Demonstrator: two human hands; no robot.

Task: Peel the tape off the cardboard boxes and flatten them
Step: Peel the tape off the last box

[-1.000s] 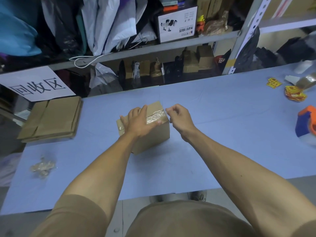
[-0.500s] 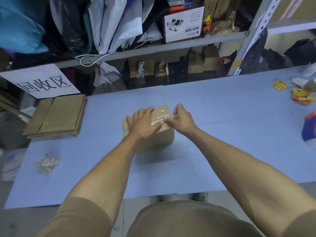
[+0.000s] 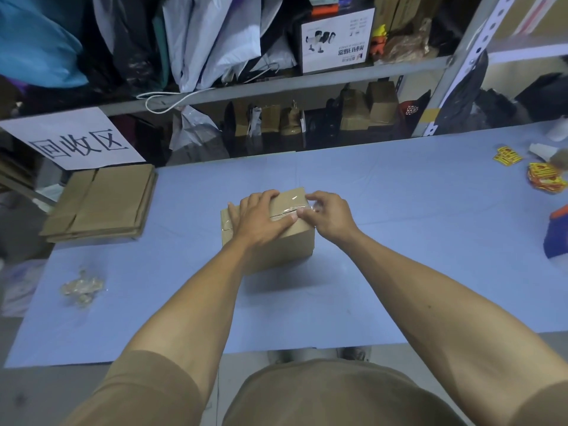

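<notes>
A small brown cardboard box (image 3: pixel 285 247) stands in the middle of the blue table (image 3: pixel 399 229), sealed along its top with clear tape (image 3: pixel 290 207). My left hand (image 3: pixel 259 221) lies flat on the box's top and presses it down. My right hand (image 3: pixel 327 215) is at the box's right top edge, its thumb and fingers pinching the loose end of the tape. The left part of the box top is hidden under my left hand.
A stack of flattened cardboard boxes (image 3: pixel 101 204) lies at the table's far left under a paper sign (image 3: pixel 73 139). A ball of peeled tape (image 3: pixel 81 289) sits at front left. Yellow-red stickers (image 3: pixel 544 176) and a tape dispenser (image 3: pixel 558 232) are at the right. Cluttered shelves (image 3: pixel 276 87) stand behind.
My right hand has shifted along the box's right top edge, gripping the tape end. My left hand keeps pressing on the box. The view has drifted slightly.
</notes>
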